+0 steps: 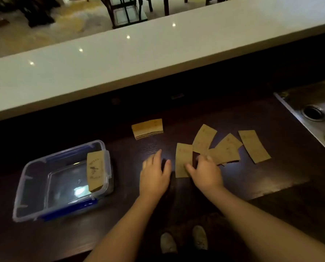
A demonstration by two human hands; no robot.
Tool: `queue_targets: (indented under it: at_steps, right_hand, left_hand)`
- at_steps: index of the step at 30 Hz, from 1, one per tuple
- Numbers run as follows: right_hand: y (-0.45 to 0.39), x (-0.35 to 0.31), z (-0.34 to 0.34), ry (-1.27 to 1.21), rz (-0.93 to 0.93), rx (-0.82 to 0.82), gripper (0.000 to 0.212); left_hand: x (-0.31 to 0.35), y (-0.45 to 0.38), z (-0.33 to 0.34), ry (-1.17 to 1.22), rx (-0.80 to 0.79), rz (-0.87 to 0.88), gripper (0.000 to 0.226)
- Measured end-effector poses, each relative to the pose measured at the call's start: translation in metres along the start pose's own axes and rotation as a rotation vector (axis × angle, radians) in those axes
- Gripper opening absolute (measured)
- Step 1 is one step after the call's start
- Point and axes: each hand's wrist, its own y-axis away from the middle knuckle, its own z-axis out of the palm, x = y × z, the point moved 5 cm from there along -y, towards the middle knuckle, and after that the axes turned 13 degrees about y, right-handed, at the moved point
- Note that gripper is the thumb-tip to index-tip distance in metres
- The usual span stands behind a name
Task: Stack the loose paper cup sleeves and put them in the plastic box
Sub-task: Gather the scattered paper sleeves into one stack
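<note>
Several flat brown paper cup sleeves lie loose on the dark wooden counter, among them a near one [182,156], a far right one [254,146] and overlapping ones [228,145]. A neat stack of sleeves [147,128] sits further back. A clear plastic box [31,188] with blue clips stands at the left, with a sleeve [95,172] leaning inside against its right wall. My left hand [154,175] rests flat on the counter, fingers apart, holding nothing. My right hand [205,172] lies on the near sleeve's right edge, thumb on it; the grip is unclear.
A steel sink [313,112] is set in the counter at the right. A raised white bar top [139,53] runs along the back. My feet [184,241] show below the counter's front edge.
</note>
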Motion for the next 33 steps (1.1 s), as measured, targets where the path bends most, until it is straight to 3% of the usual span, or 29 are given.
queue_targets:
  at_steps: [6,12,16,19,21,25,33]
  right_hand:
    - [0.004,-0.012,0.003,0.074,0.101,-0.011,0.075]
    - [-0.001,-0.018,0.010,-0.074,0.216,-0.070,0.061]
    - [-0.008,-0.017,0.016,-0.432,0.166,-0.096,0.029]
    - [-0.002,-0.014,0.026,-0.795,0.210,-0.200,0.028]
    - [0.006,-0.013,0.031,-0.904,0.212,-0.269,0.034]
    - [0.020,-0.016,0.034,-1.015,0.175,-0.313,0.028]
    - [0.032,-0.028,0.034,-0.941,0.079,-0.314,0.024]
  left_hand:
    - [-0.014,0.000,0.005,0.298,0.043,-0.223,0.052]
    - [-0.020,-0.005,0.009,0.594,0.007,-0.437,0.047]
    - [-0.024,-0.003,0.011,0.745,-0.005,-0.502,0.038]
    - [-0.027,-0.004,0.014,0.884,-0.006,-0.589,0.027]
    - [-0.026,-0.004,0.015,0.977,-0.035,-0.653,0.022]
    - [-0.017,0.000,0.020,1.141,-0.159,-0.674,0.031]
    - [-0.011,0.004,0.023,1.133,-0.144,-0.691,0.023]
